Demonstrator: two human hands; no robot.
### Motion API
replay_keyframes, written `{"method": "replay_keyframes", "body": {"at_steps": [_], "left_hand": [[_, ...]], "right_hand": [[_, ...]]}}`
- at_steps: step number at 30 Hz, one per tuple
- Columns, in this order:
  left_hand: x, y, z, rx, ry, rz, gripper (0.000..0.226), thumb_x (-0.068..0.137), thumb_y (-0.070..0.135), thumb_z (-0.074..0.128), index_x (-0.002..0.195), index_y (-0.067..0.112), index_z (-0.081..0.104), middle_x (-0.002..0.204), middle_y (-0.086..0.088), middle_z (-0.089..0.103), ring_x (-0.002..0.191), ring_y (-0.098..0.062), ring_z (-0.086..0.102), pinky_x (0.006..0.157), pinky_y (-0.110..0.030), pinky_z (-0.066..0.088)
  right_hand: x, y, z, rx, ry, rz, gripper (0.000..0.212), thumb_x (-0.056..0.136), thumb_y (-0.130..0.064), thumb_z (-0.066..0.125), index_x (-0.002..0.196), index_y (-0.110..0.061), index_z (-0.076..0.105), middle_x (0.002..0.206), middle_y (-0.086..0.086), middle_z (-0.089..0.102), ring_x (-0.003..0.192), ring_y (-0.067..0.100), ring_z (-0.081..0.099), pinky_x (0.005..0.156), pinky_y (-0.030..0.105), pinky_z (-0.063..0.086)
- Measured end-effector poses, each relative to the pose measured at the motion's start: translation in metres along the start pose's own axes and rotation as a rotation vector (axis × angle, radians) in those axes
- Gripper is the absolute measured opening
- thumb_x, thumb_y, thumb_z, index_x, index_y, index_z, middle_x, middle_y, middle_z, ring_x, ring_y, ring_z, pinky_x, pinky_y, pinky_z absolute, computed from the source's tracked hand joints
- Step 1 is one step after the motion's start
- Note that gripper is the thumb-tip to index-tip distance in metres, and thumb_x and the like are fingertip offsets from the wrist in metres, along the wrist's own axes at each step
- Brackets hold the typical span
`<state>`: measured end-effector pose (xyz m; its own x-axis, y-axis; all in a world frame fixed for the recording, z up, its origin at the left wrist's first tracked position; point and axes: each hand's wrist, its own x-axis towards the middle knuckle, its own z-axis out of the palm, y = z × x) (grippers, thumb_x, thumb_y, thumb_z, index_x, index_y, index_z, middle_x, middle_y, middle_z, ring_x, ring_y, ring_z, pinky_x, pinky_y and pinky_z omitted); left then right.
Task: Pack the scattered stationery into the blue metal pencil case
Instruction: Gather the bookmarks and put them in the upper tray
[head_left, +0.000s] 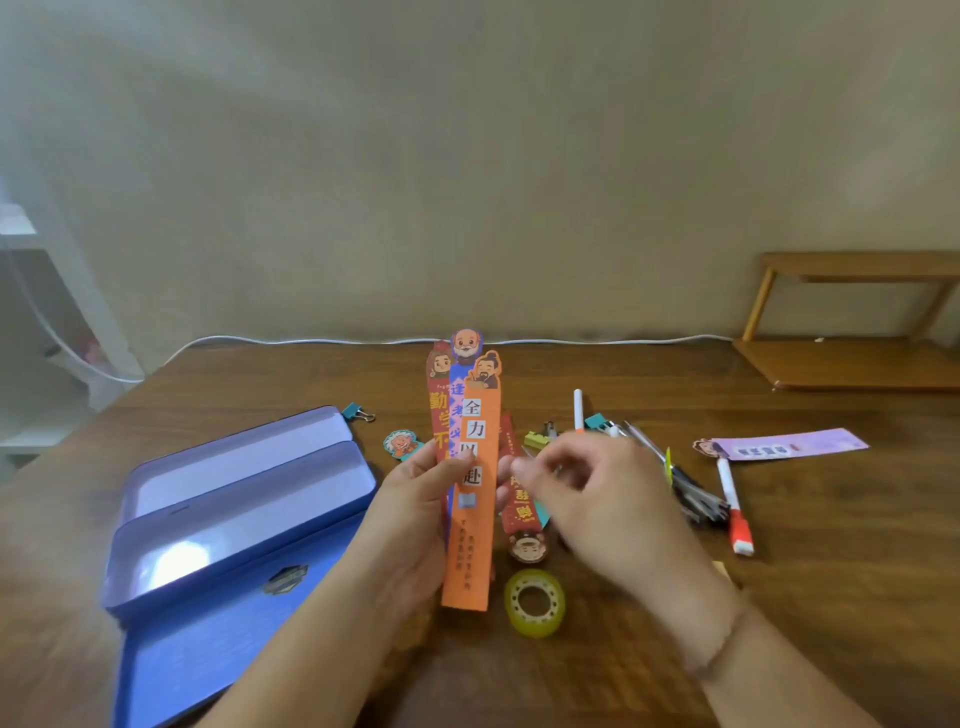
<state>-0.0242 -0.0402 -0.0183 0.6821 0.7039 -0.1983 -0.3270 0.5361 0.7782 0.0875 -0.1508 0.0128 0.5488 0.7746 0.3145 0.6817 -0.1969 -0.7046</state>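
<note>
Mid-frame, the left hand (415, 499) pinches a fan of bookmarks (470, 467) while the blurred right hand (576, 483), grip unreadable, likely gathers more before loading the open pencil case (234, 519) lower left.

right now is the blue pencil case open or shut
Open: the blue pencil case has its lid swung back and its inner tray exposed, with nothing visible in it.
</note>
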Motion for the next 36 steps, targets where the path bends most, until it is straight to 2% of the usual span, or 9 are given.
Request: {"method": "replay_keyframes", "body": {"at_steps": [4,8,11,20,25,27,29,32,36], "left_hand": [[0.0,0.001,0.001,-0.003,0.015,-0.022,0.021,0.094,0.008,0.057,0.116,0.011,0.059,0.093,-0.015,0.077,0.083,-0.026,0.076,0.058,-0.033,0.062],[0.0,0.001,0.0,0.035,0.006,-0.05,0.023,0.095,0.015,0.057,0.118,0.011,0.059,0.09,-0.014,0.076,0.074,-0.024,0.075,0.054,-0.034,0.061],[0.001,0.002,-0.002,0.059,-0.025,-0.063,0.023,0.096,0.016,0.055,0.119,0.01,0.058,0.094,-0.016,0.076,0.067,-0.022,0.073,0.053,-0.031,0.06],[-0.002,0.004,-0.001,0.081,-0.107,-0.123,0.029,0.097,0.006,0.043,0.122,0.014,0.054,0.103,-0.016,0.074,0.07,-0.022,0.069,0.06,-0.032,0.06],[-0.005,0.008,0.0,0.094,-0.067,-0.098,0.02,0.099,0.014,0.049,0.117,0.018,0.056,0.106,-0.015,0.075,0.074,-0.024,0.072,0.063,-0.035,0.06],[-0.007,0.008,0.001,0.115,-0.072,-0.089,0.02,0.098,0.016,0.051,0.117,0.018,0.056,0.105,-0.014,0.075,0.076,-0.025,0.072,0.066,-0.037,0.059],[-0.007,0.006,0.001,0.165,-0.073,-0.07,0.02,0.098,0.019,0.053,0.118,0.019,0.057,0.105,-0.012,0.075,0.083,-0.026,0.073,0.071,-0.039,0.058],[-0.006,0.004,0.0,0.291,-0.068,-0.018,0.022,0.097,0.022,0.055,0.118,0.018,0.061,0.102,-0.008,0.077,0.09,-0.022,0.074,0.074,-0.038,0.058],[-0.007,0.004,-0.002,0.387,-0.122,-0.044,0.029,0.091,0.028,0.06,0.118,0.017,0.063,0.106,-0.011,0.075,0.097,-0.028,0.072,0.085,-0.047,0.056]], "right_hand": [[0.04,0.055,-0.06,-0.11,0.326,0.106,0.012,0.082,-0.03,0.072,0.072,-0.026,0.067,0.064,-0.01,0.064,0.063,0.011,0.063,0.056,0.028,0.047],[0.058,0.138,-0.085,-0.466,-0.018,0.337,0.037,0.091,-0.014,0.059,0.125,-0.03,0.059,0.135,-0.002,0.055,0.126,0.025,0.047,0.102,0.043,0.044],[0.055,0.164,-0.087,-0.61,-0.135,0.316,0.048,0.1,-0.012,0.04,0.142,-0.035,0.04,0.155,-0.008,0.03,0.146,0.02,0.016,0.115,0.046,0.025],[0.056,0.17,-0.088,-0.723,-0.025,0.269,0.031,0.093,-0.019,0.056,0.118,-0.037,0.056,0.134,-0.005,0.052,0.133,0.021,0.034,0.109,0.05,0.033],[0.051,0.144,-0.116,-0.829,0.349,0.056,0.009,0.09,-0.029,0.057,0.092,-0.031,0.065,0.106,0.001,0.065,0.107,0.03,0.048,0.09,0.05,0.043],[0.045,0.129,-0.13,-0.57,0.562,-0.186,0.014,0.092,-0.034,0.051,0.093,-0.026,0.063,0.093,0.001,0.063,0.094,0.028,0.054,0.083,0.047,0.047],[0.034,0.096,-0.129,-0.02,0.644,-0.26,0.013,0.093,-0.037,0.054,0.095,-0.026,0.06,0.084,-0.008,0.06,0.081,0.011,0.058,0.076,0.025,0.051],[0.021,0.05,-0.093,0.744,0.488,-0.194,0.022,0.078,-0.041,0.071,0.091,-0.026,0.062,0.082,-0.012,0.068,0.068,0.005,0.062,0.055,0.021,0.051],[0.014,0.034,-0.032,0.747,0.173,0.027,0.021,0.069,-0.016,0.076,0.085,-0.01,0.063,0.077,0.011,0.07,0.057,0.018,0.066,0.047,0.028,0.055]]}}
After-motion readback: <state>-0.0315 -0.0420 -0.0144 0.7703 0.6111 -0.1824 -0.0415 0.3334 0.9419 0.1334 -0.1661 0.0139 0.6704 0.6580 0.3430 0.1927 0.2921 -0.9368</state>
